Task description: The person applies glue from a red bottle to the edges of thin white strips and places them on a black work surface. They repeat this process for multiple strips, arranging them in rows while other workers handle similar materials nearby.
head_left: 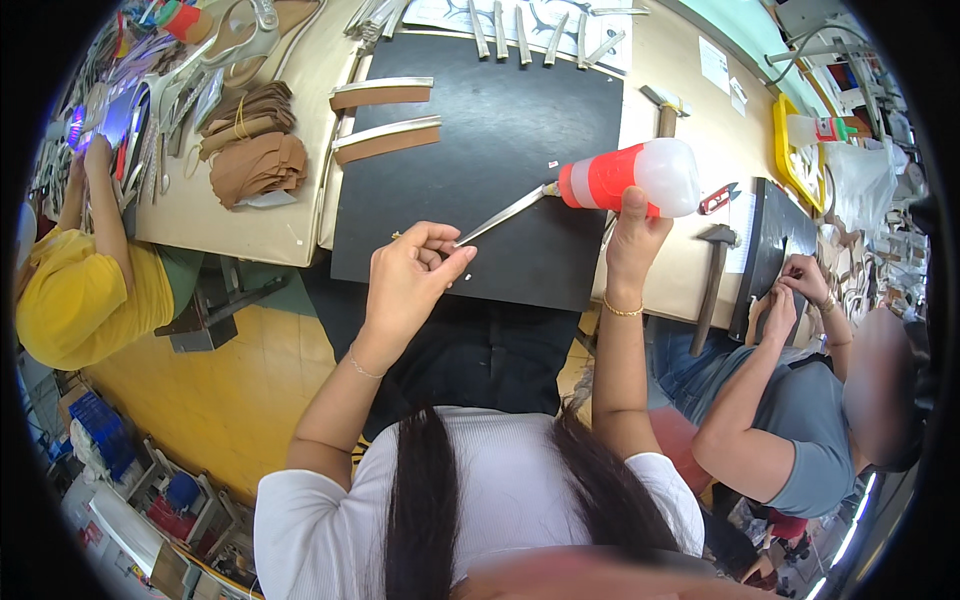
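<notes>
Between the fingertips of my left hand (418,265) is one end of a narrow, pale metallic strip (505,214), which slants up to the right above a black work mat (480,130). My right hand (638,235) is closed around a translucent squeeze bottle (612,178) with a red band. The bottle lies tilted nearly on its side, its nozzle at the strip's far end; whether they touch I cannot tell. Left on the mat rest two brown strips (388,140) with metallic edges. Several pale metallic strips (522,35) line the mat's far edge.
Stacked brown leather pieces (258,168) lie on the left table. To the right are a hammer (714,275), another hammer (667,112), red snips (718,198) and a yellow tray (783,150). A person in yellow (90,290) works at left, one in grey (800,430) at right.
</notes>
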Demonstrator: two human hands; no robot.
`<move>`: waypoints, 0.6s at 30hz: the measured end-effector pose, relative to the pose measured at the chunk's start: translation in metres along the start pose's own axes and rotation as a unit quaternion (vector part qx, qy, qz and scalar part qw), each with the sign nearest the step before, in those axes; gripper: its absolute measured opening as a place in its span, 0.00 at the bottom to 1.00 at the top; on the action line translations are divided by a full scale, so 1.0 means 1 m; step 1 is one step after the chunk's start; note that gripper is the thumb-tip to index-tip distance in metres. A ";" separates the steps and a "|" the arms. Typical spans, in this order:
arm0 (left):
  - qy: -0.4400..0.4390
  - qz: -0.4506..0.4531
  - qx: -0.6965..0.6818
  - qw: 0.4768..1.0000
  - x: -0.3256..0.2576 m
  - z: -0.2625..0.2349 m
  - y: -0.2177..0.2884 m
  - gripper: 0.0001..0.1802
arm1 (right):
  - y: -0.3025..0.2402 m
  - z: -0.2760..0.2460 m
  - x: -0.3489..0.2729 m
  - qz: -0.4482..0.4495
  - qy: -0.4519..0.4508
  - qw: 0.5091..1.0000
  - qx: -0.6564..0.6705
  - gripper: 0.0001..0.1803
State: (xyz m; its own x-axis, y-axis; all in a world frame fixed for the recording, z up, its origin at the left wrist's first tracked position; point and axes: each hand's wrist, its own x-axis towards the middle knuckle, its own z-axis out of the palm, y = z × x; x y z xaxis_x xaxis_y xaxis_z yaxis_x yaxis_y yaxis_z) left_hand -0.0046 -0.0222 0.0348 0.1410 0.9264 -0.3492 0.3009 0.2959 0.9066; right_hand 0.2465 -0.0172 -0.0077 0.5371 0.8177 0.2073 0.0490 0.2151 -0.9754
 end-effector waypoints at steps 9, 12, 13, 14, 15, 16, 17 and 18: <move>-0.024 -0.031 -0.011 0.999 0.002 -0.004 -0.006 0.10 | -0.001 0.007 0.002 -0.036 -0.010 0.999 -0.037 0.29; -0.019 -0.020 -0.023 0.999 0.003 -0.003 -0.010 0.10 | -0.007 0.012 -0.003 -0.002 -0.018 1.000 0.020 0.27; -0.014 -0.015 -0.024 1.000 0.003 -0.003 -0.010 0.10 | -0.009 0.015 -0.004 0.001 -0.021 1.000 0.022 0.27; -0.008 -0.010 -0.024 1.000 0.002 -0.002 -0.011 0.10 | -0.011 0.017 -0.006 0.004 -0.024 0.999 0.025 0.27; -0.007 -0.007 -0.027 1.000 0.002 -0.002 -0.011 0.10 | -0.013 0.020 -0.008 0.006 -0.027 0.999 0.028 0.28; -0.005 -0.003 -0.030 1.000 0.002 -0.001 -0.011 0.10 | -0.015 0.023 -0.009 0.004 -0.030 0.999 0.029 0.28; -0.004 0.000 -0.033 0.999 0.001 -0.001 -0.011 0.10 | -0.017 0.026 -0.011 0.001 -0.034 0.999 0.030 0.28; -0.008 0.000 -0.032 0.999 0.001 -0.001 -0.011 0.11 | -0.019 0.029 -0.013 -0.002 -0.037 0.999 0.031 0.28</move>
State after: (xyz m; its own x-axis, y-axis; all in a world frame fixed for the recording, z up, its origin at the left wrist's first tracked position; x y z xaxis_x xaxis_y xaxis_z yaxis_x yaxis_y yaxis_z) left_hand -0.0085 -0.0245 0.0252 0.1561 0.9228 -0.3523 0.2399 0.3106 0.9198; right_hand 0.2146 -0.0162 0.0103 0.4736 0.8532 0.2186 -0.0016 0.2490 -0.9685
